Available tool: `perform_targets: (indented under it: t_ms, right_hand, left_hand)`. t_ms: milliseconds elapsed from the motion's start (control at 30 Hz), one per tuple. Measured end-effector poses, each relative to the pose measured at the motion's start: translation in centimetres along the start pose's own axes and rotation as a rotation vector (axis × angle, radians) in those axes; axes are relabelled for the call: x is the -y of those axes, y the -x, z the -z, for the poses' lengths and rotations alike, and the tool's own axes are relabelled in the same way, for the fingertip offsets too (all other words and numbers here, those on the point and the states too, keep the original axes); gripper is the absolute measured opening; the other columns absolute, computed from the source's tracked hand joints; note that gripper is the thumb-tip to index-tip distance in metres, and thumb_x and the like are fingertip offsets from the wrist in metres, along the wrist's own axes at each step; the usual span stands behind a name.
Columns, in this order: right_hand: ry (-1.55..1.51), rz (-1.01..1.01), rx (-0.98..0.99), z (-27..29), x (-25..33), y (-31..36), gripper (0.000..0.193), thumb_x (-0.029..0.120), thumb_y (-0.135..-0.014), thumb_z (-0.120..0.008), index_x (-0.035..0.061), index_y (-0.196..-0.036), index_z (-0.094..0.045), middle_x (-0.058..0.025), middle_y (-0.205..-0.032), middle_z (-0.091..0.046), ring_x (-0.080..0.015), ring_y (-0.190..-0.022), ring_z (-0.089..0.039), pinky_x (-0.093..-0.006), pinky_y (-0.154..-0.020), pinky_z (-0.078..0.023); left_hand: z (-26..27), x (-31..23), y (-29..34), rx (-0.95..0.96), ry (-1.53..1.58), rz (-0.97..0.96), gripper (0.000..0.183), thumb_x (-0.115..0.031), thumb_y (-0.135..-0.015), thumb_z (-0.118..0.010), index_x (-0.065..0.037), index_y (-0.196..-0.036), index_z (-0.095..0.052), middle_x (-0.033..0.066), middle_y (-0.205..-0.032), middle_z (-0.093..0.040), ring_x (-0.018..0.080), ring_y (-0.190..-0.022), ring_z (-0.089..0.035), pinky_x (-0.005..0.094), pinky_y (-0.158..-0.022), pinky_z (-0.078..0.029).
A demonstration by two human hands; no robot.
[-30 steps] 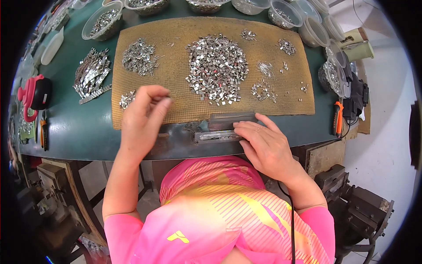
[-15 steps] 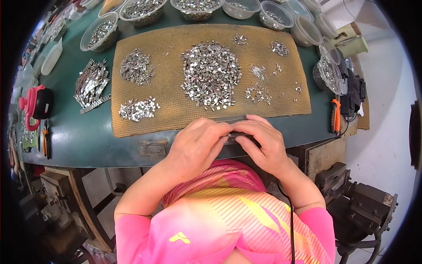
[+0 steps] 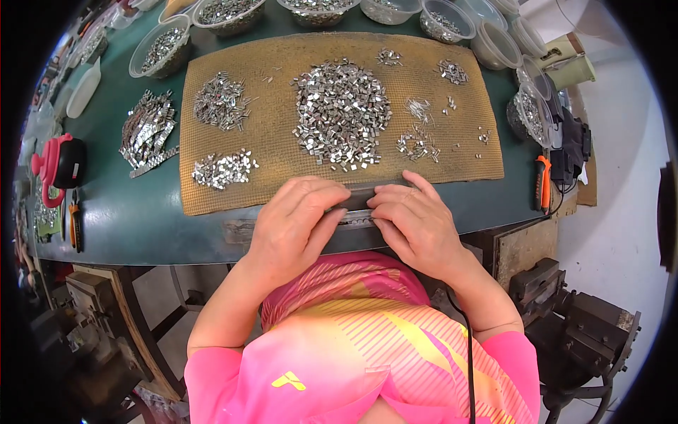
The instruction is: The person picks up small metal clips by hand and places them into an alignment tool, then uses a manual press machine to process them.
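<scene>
At the table's front edge a narrow silver metal strip lies along a dark metal bar, partly covered by my fingers. My left hand has its fingers curled over the strip's left part, thumb close beneath them. My right hand closes its thumb and fingertips at the strip's right part, index finger raised. What the fingertips pinch is mostly hidden. Just beyond lies a brown textured mat bearing a big heap of small silver metal pieces.
Smaller heaps of metal bits and bright pieces lie on the mat. Linked metal bands are piled left of it. Plastic bowls line the back. Orange-handled pliers lie right; another pair lies left near a pink-and-black pot.
My hands have moved apart, the left one shifting left, and more of the metal strip shows between them. The view has shifted slightly.
</scene>
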State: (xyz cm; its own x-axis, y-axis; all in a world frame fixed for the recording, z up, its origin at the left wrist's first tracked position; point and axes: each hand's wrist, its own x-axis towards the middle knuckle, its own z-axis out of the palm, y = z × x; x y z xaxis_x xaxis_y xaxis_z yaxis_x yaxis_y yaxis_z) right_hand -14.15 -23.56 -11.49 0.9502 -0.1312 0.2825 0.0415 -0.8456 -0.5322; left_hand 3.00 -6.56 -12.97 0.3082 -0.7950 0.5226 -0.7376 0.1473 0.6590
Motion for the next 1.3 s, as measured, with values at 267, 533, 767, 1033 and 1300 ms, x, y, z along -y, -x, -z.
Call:
perform_targets:
  t_ms: [267, 533, 767, 1033, 1300]
  right_hand:
    - [0.185, 0.094, -0.017, -0.1, 0.8, 0.1, 0.022, 0.005, -0.085, -0.074, 0.0045, -0.106, -0.067, -0.0089, -0.113, -0.072, -0.0267, -0.112, -0.069, -0.0547, -0.11, -0.045]
    - [0.065, -0.077, 0.008, 1.9, 0.3, 1.5, 0.031, 0.005, -0.088, -0.073, 0.0037, -0.119, -0.068, -0.0118, -0.12, -0.073, -0.0301, -0.116, -0.069, -0.051, -0.108, -0.049]
    - [0.191, -0.072, -0.089, 1.8, -1.1, 4.9, 0.046, 0.013, -0.086, -0.078, 0.0055, -0.13, -0.067, -0.0125, -0.13, -0.069, -0.0327, -0.118, -0.067, -0.0495, -0.105, -0.051]
    - [0.148, -0.102, -0.014, 1.7, -1.8, 5.8, 0.057, 0.022, -0.086, -0.081, 0.0093, -0.139, -0.065, -0.0114, -0.144, -0.063, -0.0329, -0.127, -0.062, -0.0499, -0.111, -0.045]
    - [-0.142, -0.268, 0.089, 3.5, -2.5, 5.2, 0.066, 0.024, -0.087, -0.08, 0.007, -0.146, -0.057, -0.0144, -0.139, -0.064, -0.0347, -0.132, -0.058, -0.0508, -0.115, -0.04]
  left_hand:
    - [0.3, -0.1, 0.4, 0.007, -0.017, 0.012, 0.026, 0.002, -0.083, -0.078, -0.001, -0.107, -0.069, 0.0125, -0.106, -0.071, 0.0334, -0.097, -0.068, 0.0424, -0.083, -0.056]
    - [-1.0, -1.0, 0.9, 0.037, -0.03, -0.071, 0.034, 0.0, -0.079, -0.08, -0.003, -0.112, -0.073, 0.0117, -0.105, -0.068, 0.0326, -0.099, -0.067, 0.0425, -0.084, -0.056]
    - [-1.8, -0.6, 1.5, 0.103, -0.186, -0.122, 0.045, -0.004, -0.071, -0.081, -0.008, -0.115, -0.077, 0.0107, -0.108, -0.068, 0.0318, -0.102, -0.066, 0.0424, -0.083, -0.057]
    - [-0.4, -0.2, 0.4, 0.214, -0.122, -0.118, 0.045, -0.008, -0.075, -0.081, -0.006, -0.119, -0.073, 0.0095, -0.104, -0.066, 0.0303, -0.098, -0.065, 0.0439, -0.083, -0.056]
    - [2.6, 0.8, -0.7, 0.447, -0.211, -0.084, 0.045, -0.019, -0.069, -0.091, -0.005, -0.104, -0.066, 0.0106, -0.093, -0.063, 0.0316, -0.083, -0.061, 0.0412, -0.069, -0.051]
